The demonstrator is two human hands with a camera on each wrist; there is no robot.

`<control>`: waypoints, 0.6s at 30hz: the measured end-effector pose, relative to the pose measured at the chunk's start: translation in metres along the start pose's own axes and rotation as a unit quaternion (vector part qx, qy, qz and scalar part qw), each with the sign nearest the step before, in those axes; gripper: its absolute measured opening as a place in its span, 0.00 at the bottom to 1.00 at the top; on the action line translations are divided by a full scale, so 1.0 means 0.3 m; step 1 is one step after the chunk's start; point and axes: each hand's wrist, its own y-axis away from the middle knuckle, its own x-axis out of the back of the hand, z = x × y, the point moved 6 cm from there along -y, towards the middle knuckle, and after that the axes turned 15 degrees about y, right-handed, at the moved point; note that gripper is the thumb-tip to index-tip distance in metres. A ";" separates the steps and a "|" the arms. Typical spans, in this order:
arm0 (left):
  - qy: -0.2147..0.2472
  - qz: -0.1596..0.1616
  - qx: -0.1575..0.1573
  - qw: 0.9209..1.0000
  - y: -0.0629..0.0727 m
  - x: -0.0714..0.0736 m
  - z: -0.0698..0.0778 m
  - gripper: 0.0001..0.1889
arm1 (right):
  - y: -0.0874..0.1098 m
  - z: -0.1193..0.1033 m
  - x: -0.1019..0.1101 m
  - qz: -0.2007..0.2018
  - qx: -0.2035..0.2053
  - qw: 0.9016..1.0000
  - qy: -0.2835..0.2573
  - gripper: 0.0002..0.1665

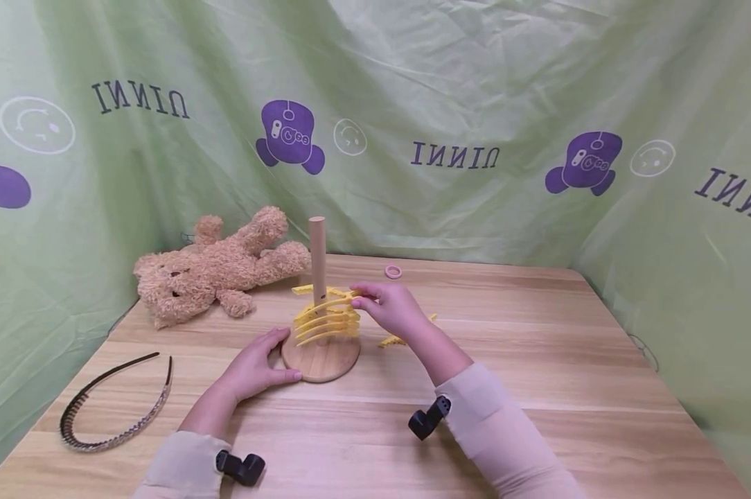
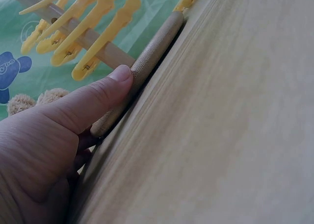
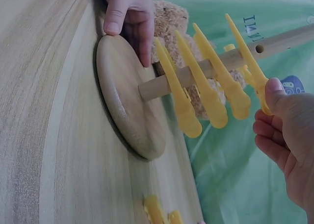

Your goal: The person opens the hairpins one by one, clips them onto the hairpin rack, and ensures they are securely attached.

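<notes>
A round wooden base [image 1: 321, 364] carries an upright wooden post [image 1: 317, 253] with small holes in its side. My left hand [image 1: 258, 367] holds the base at its left edge, thumb against the front rim and fingers spread round the far side. Several yellow spring clips [image 3: 182, 104] sit one above another along the post, sticking out sideways. At the uppermost of them, my right hand [image 1: 391, 310] pinches the end of a yellow clip [image 3: 247, 57] between thumb and forefinger. Its other fingers curl beneath, seen in the right wrist view.
Beyond the right wrist, more yellow clip pieces [image 1: 393, 341] lie on the table [image 1: 537, 388]. A brown teddy bear [image 1: 216, 267] lies at the back left. In front of it is a dark headband [image 1: 79, 402]. A pink ring [image 1: 393, 272] lies behind the post.
</notes>
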 end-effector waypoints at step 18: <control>-0.003 -0.001 0.000 1.000 0.000 -0.003 -0.001 0.50 | 0.004 -0.013 -0.024 -0.028 0.024 0.999 0.030 0.22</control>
